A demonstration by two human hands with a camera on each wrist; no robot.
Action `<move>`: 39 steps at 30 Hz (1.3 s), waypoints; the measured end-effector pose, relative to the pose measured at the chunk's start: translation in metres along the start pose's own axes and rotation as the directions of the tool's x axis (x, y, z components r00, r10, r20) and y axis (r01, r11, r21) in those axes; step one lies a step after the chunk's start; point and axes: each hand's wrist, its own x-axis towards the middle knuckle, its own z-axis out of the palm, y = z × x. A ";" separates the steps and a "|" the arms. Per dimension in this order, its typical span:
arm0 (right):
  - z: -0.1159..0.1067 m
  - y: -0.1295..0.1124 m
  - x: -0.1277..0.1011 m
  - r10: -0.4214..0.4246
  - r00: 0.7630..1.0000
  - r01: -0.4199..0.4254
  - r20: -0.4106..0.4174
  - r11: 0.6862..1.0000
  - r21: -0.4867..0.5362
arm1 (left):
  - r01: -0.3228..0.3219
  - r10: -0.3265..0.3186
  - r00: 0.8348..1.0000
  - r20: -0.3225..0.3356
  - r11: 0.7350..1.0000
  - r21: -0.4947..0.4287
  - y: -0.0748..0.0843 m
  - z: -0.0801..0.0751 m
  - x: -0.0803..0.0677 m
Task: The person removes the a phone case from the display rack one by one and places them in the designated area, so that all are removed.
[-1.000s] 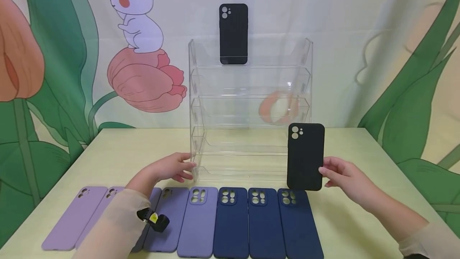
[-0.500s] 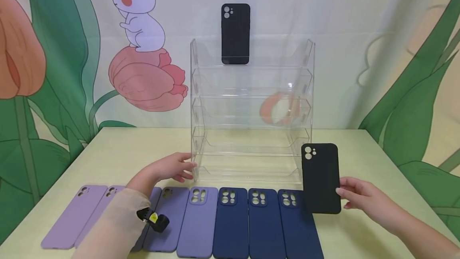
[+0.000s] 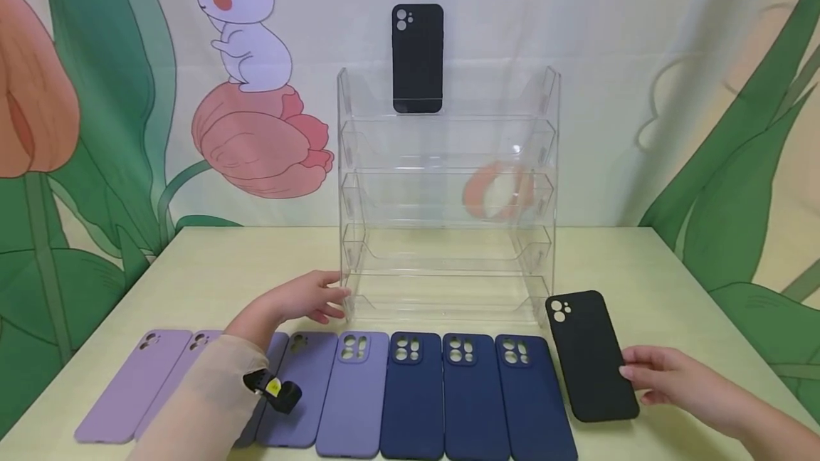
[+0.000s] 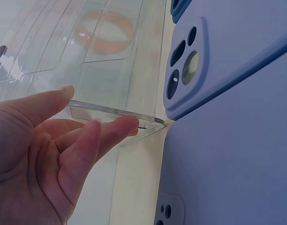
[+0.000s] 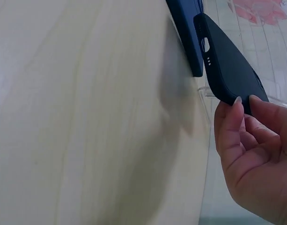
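Observation:
My right hand point(image 3: 673, 379) pinches a black phone case point(image 3: 592, 358) by its right edge, thumb in front. The case leans with its top to the left, beside the rightmost navy case. In the right wrist view the fingertips point(image 5: 237, 105) hold its edge, over a shadow on the table. My left hand point(image 3: 307, 297) holds the lower left side of a clear tiered display rack point(image 3: 442, 194); in the left wrist view, thumb and fingers lie on either side of the panel edge point(image 4: 110, 110). A second black case point(image 3: 418, 59) stands upright on the rack's top tier.
A row of phone cases lies in front of the rack: purple ones point(image 3: 352, 404) on the left, partly hidden by the left forearm, and navy ones point(image 3: 411, 404) on the right. Behind the pale table point(image 3: 243, 255) hangs a printed curtain point(image 3: 615, 126).
My right hand has carried the black case right and down from before the rack's lower right corner, and the case has tilted. The left hand has stayed at the rack.

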 end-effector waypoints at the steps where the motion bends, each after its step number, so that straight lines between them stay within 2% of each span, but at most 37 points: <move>1: -0.001 0.002 0.000 0.011 1.000 -0.011 0.009 1.000 0.000 | 0.001 -0.001 1.000 0.000 1.000 -0.002 0.000 0.000 -0.001; 5: -0.006 0.006 0.000 0.097 0.995 -0.097 0.008 0.995 -0.033 | 0.006 -0.006 1.000 -0.003 1.000 -0.003 0.000 0.000 -0.001; 10: -0.005 0.008 0.000 0.212 0.977 -0.213 -0.020 0.975 -0.070 | 0.012 -0.012 1.000 -0.005 1.000 -0.003 0.000 -0.001 -0.001; 16: 0.001 0.009 -0.001 0.198 0.980 -0.198 -0.012 0.968 -0.155 | 0.011 -0.011 1.000 -0.009 1.000 0.008 0.001 -0.002 -0.003; 24: 0.018 0.000 0.004 0.322 0.939 -0.344 -0.123 0.893 -0.289 | 0.007 -0.007 1.000 -0.005 1.000 0.007 0.001 -0.001 -0.002; 26: 0.020 -0.001 0.004 0.312 0.942 -0.335 -0.122 0.890 -0.310 | 0.006 -0.006 1.000 -0.004 1.000 0.005 0.001 -0.001 -0.002; 30: 0.021 -0.003 0.004 0.219 0.970 -0.242 -0.103 0.897 -0.371 | 0.001 -0.001 1.000 -0.002 1.000 -0.002 0.000 -0.001 -0.001; 33: 0.023 -0.008 0.006 0.165 0.974 -0.218 -0.154 0.859 -0.462 | -0.004 0.004 1.000 0.000 1.000 -0.008 0.000 -0.002 0.000; 36: 0.024 -0.019 0.013 0.130 0.966 -0.236 -0.226 0.803 -0.547 | -0.005 0.005 1.000 0.007 1.000 -0.004 0.000 -0.002 0.000; 37: 0.025 -0.024 0.016 0.117 0.963 -0.238 -0.243 0.793 -0.560 | -0.006 0.006 1.000 0.007 1.000 -0.001 0.000 -0.002 0.000; 39: 0.024 -0.032 0.021 0.045 0.969 -0.178 -0.241 0.805 -0.565 | -0.005 0.005 1.000 0.002 1.000 0.000 0.000 -0.002 0.000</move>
